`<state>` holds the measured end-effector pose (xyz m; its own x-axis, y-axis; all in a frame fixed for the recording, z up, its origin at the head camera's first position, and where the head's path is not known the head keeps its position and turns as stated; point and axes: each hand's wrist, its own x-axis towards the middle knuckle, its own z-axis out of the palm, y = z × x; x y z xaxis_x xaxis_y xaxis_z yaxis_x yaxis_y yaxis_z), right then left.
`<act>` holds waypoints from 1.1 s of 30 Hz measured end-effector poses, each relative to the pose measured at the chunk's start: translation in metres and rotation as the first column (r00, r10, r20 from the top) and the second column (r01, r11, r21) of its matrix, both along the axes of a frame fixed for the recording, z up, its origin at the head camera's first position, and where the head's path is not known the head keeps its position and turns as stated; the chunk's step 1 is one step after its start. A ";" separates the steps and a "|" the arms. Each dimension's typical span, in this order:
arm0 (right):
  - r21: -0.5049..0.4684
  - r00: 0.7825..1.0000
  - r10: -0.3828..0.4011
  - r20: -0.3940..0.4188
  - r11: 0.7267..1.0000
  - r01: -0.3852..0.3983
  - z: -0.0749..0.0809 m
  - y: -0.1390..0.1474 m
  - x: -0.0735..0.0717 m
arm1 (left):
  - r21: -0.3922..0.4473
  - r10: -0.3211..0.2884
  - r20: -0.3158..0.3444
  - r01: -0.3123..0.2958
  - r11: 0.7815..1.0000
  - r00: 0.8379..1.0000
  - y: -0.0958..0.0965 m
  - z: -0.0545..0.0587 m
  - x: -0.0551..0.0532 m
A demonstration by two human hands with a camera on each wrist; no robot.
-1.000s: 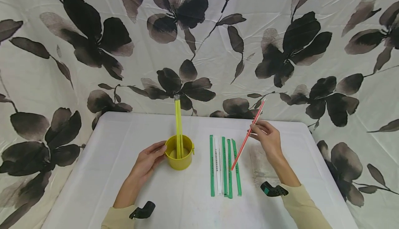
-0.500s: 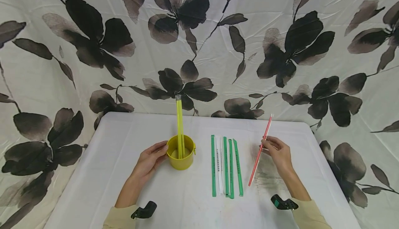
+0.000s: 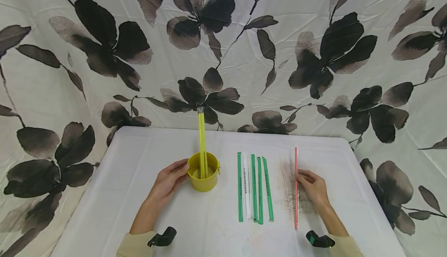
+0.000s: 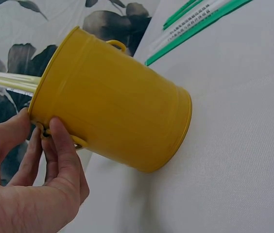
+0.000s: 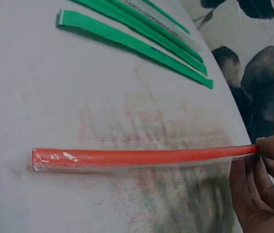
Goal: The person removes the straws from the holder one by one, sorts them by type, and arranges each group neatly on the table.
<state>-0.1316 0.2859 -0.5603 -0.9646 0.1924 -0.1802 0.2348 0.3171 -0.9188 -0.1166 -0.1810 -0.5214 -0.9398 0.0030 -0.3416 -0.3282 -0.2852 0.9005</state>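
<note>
In the head view, my left hand (image 3: pixel 168 182) holds a small yellow bucket (image 3: pixel 203 185) by its rim. Up close in the left wrist view, thumb and fingers pinch the bucket (image 4: pixel 112 97) at the rim and side loop. Yellow straws (image 3: pixel 201 132) in clear wrappers stand upright in it. At the right, my right hand (image 3: pixel 314 187) pinches a red straw (image 3: pixel 296 206) in a clear wrapper. The right wrist view shows this red straw (image 5: pixel 127 158) low over the white cloth, gripped near its far end between thumb and fingers.
Between the hands lies a row of straws in green paper wrappers (image 3: pixel 239 187) and white ones (image 3: pixel 247 195). A stained patch (image 3: pixel 287 183) marks the white tabletop (image 3: pixel 223 233) by the red straw. Flower-printed cloth (image 3: pixel 244 74) hangs behind the table.
My right hand has moved right and toward me with the red straw, lowering it and turning it from slanted to parallel with the row. The left hand stays on the bucket.
</note>
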 end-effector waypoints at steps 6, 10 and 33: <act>0.020 1.000 0.006 -0.012 1.000 -0.005 -0.010 -0.001 0.000 | 0.007 0.001 0.001 -0.001 1.000 1.000 0.000 -0.001 0.000; 0.101 1.000 0.022 -0.022 0.995 -0.020 -0.014 -0.001 0.000 | 0.006 -0.001 -0.005 0.001 1.000 1.000 0.000 -0.002 0.000; 0.325 0.989 0.111 -0.095 0.943 -0.074 -0.009 -0.004 -0.006 | 0.002 -0.001 -0.009 0.001 1.000 1.000 0.000 -0.002 0.001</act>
<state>-0.1373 0.2822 -0.5691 -0.9912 0.1314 -0.0150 0.0932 0.6140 -0.7838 -0.1160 -0.1805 -0.5231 -0.9430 0.0045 -0.3329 -0.3202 -0.2864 0.9030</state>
